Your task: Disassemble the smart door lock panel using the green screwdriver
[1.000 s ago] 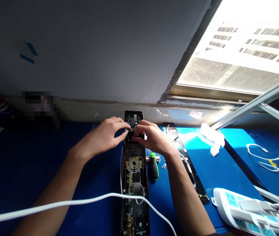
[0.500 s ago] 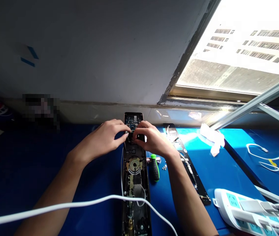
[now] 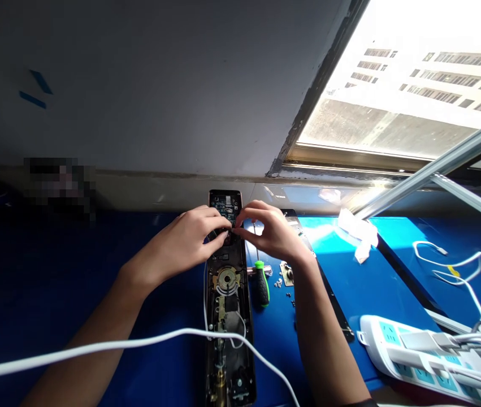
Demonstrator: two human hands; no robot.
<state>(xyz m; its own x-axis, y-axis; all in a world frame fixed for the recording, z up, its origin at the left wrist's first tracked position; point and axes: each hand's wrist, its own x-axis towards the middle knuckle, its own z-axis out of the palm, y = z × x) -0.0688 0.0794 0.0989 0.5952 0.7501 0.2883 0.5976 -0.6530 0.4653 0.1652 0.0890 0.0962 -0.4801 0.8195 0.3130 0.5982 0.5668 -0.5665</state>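
Observation:
A long black door lock housing [image 3: 237, 263], its inner parts exposed, lies lengthwise in front of me. Over its far end, just below the green circuit board [image 3: 228, 204], both hands meet. My left hand [image 3: 195, 234] comes from the left, thumb and fingers pinched together. From the right, my right hand [image 3: 268, 229] brings its thumb and index fingertips close together beside the left fingertips. What either pinch holds is too small and too covered to make out. Nearer to me in the housing are a round metal hub [image 3: 227, 279] and a thin white wire [image 3: 243, 327].
Right of the housing lie a green-and-black screwdriver [image 3: 261, 285], small screws [image 3: 278, 282] and a metal plate [image 3: 286, 273]. A long black panel [image 3: 342, 316] is partly behind my right forearm. A white cable [image 3: 147, 341] crosses the foreground; a power strip [image 3: 376, 345] stands right.
The view has shifted slightly. My right hand's thumb and index finger have straightened and moved to meet the left fingertips. More of the screwdriver shaft and the metal plate now shows.

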